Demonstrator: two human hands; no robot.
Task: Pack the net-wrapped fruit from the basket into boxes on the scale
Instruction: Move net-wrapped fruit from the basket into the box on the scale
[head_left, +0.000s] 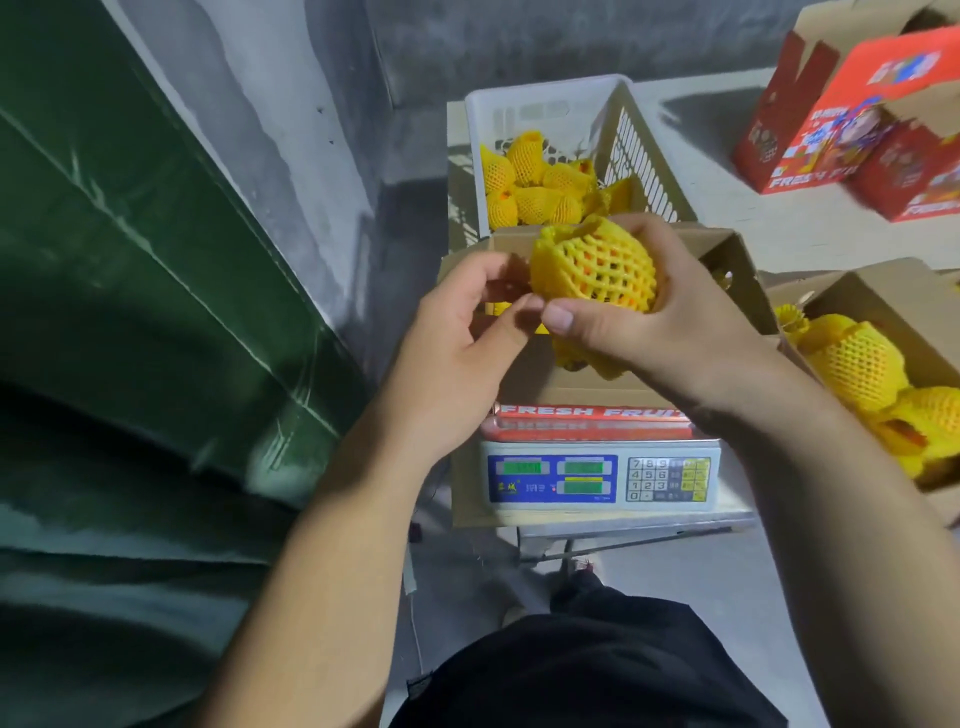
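Right hand (639, 322) around netted fruit (597, 265) above box (737, 260)

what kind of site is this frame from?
Likely a small fruit packing area: a price scale carrying an open box, a white basket of net-wrapped fruit, and printed "Fresh Fruit" cartons behind.

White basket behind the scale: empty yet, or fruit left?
Not empty. The white basket holds several net-wrapped fruit piled at its bottom.

Bare forearms and hands; a black garment (587, 670) below.
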